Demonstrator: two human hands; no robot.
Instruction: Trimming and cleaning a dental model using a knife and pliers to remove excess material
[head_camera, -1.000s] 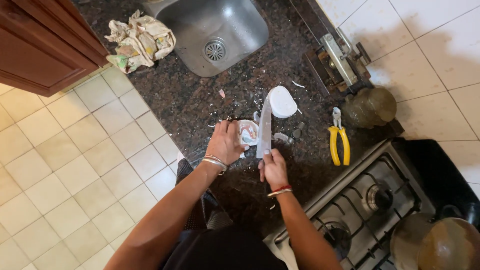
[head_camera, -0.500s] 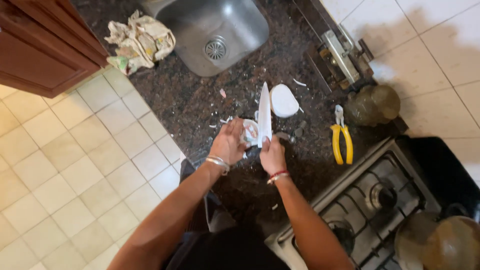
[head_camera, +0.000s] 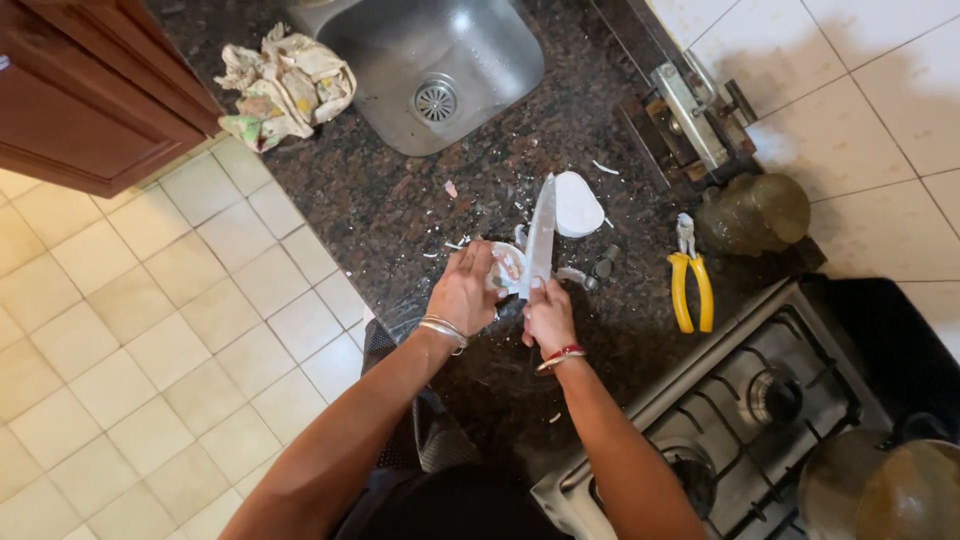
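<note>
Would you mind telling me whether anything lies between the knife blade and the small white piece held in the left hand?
Nothing visible does. The left hand holds the small white piece on the dark countertop, and the knife in the right hand lies directly against it.

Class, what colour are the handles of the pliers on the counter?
Yellow; the pliers show best in the head view.

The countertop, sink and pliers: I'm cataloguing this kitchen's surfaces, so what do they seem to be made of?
The countertop looks like polished dark granite or a similar stone: black with pale speckles and a slight sheen. The sink looks like brushed stainless steel: grey, with soft reflections and a round metal drain. The pliers seem to be grey metal at the head, with yellow handle sleeves, probably plastic or rubber.
</note>
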